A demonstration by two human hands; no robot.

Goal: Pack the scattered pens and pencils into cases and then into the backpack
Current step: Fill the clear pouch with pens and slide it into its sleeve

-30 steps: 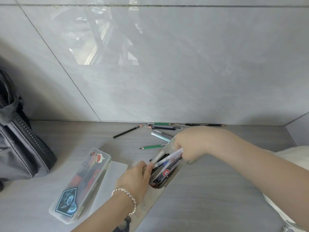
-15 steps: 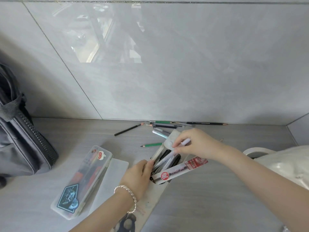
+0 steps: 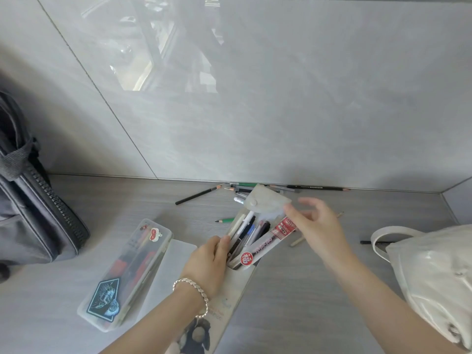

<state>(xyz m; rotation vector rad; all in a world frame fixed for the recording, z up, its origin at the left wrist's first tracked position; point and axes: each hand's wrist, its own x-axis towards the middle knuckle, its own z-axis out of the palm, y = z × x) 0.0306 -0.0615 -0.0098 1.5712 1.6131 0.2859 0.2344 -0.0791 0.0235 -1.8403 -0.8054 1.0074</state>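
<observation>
A soft beige pencil pouch (image 3: pixel 231 284) lies on the table, its flap (image 3: pixel 268 199) folded back and several pens (image 3: pixel 249 232) sticking out of its mouth. My left hand (image 3: pixel 208 264) grips the pouch's left side near the opening. My right hand (image 3: pixel 315 226) hovers just right of the flap with fingers spread and nothing in it. A red-and-white pen packet (image 3: pixel 268 242) rests in the pouch mouth. A closed clear plastic case (image 3: pixel 126 273) lies to the left. The grey backpack (image 3: pixel 30 205) stands at far left. Loose pencils (image 3: pixel 199 195) lie along the wall.
A white handbag (image 3: pixel 434 274) sits at right, a black pencil (image 3: pixel 374 242) beside its strap. A green pencil (image 3: pixel 226 220) lies left of the pouch. A frosted lid (image 3: pixel 171 272) rests beside the clear case. The tiled wall (image 3: pixel 255 98) closes the table's far edge.
My right hand has let go of the white pen it was pushing into the pouch and pulled back to the right, fingers spreading. The pouch flap now lies folded back. My left hand stays put.
</observation>
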